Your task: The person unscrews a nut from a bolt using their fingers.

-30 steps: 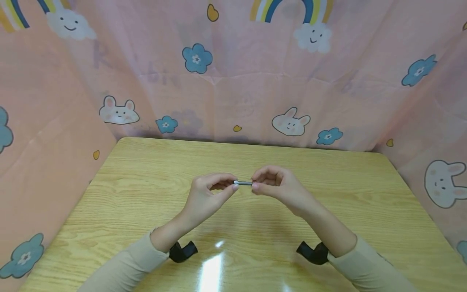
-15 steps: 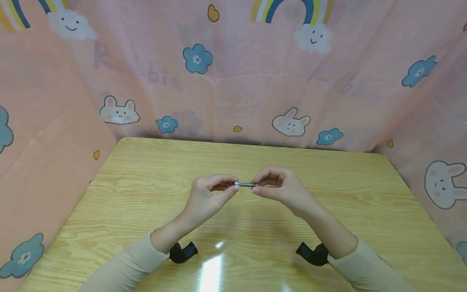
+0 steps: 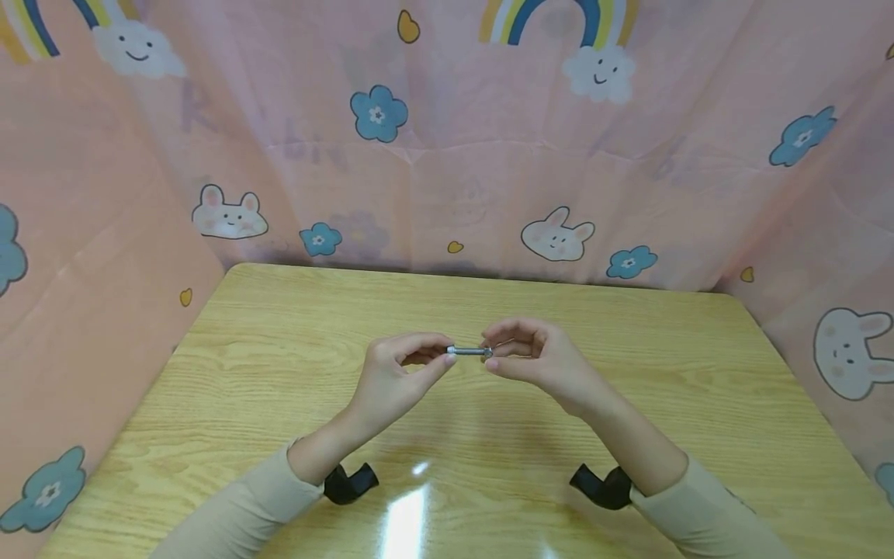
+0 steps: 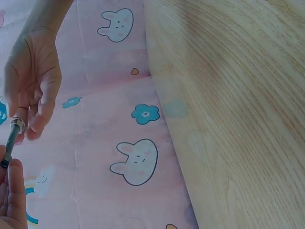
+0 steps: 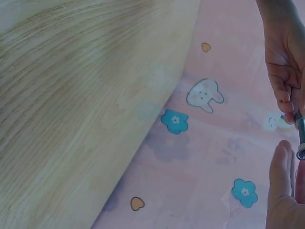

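A grey metal bolt (image 3: 469,352) is held level above the table, between the two hands. My left hand (image 3: 398,373) pinches its head end (image 4: 5,162) between thumb and fingers. On the far end of the shank sits a silver nut (image 3: 488,352), also visible in the left wrist view as a nut (image 4: 17,125) with the right fingers around it. My right hand (image 3: 534,353) has its thumb and fingers curled loosely about this nut, and part of the nut shows between them. In the right wrist view the nut (image 5: 301,152) lies at the image edge, partly cut off.
Below the hands stretches a wood-grain table (image 3: 293,326). A pink printed curtain (image 3: 447,163) hangs behind it and along both sides. Black wrist mounts, one on the left (image 3: 351,483) and one on the right (image 3: 601,487), stick out at the sleeves.
The right thumb and fingers have parted a little, so the nut they covered now shows between them. The left hand stays in place, still pinching the bolt.
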Available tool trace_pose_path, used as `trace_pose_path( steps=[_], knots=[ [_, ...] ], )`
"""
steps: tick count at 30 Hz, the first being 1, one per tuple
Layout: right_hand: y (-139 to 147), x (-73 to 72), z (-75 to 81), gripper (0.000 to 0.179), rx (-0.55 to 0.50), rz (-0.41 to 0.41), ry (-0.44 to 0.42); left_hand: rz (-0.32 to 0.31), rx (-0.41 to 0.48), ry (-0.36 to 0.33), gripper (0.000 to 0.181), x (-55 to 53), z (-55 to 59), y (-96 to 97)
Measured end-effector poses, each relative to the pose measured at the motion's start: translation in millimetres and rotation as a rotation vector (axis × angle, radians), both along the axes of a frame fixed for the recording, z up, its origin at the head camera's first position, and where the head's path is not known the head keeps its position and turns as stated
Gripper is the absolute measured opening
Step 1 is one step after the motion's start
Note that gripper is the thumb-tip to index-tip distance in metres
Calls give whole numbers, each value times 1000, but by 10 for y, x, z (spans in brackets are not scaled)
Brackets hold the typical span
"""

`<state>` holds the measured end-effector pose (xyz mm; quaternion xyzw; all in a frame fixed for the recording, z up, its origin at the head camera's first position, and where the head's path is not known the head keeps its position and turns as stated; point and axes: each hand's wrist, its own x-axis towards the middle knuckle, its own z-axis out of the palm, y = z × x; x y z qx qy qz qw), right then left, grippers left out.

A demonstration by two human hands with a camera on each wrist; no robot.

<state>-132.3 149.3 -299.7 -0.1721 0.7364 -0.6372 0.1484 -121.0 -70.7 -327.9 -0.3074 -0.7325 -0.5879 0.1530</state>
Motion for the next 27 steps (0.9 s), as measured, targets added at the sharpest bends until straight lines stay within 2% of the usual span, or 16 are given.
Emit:
trace_pose_path(
  steps=[9, 12, 17, 23, 27],
  knots=[
    [-38, -4, 19, 29, 42, -5, -66, 8, 2, 9, 12, 4, 17, 10],
    [-32, 5, 19, 26, 36, -1, -37, 6, 6, 10, 12, 7, 19, 7],
    [9, 16, 17, 31, 36, 1, 9, 12, 12, 4, 12, 1, 12, 8],
    [-23, -17, 11, 34, 29, -33, -39, 25, 7, 3, 12, -11, 17, 3],
    [-38, -22, -12, 29, 8, -30, -47, 22, 10, -4, 12, -5, 13, 7]
  ],
)
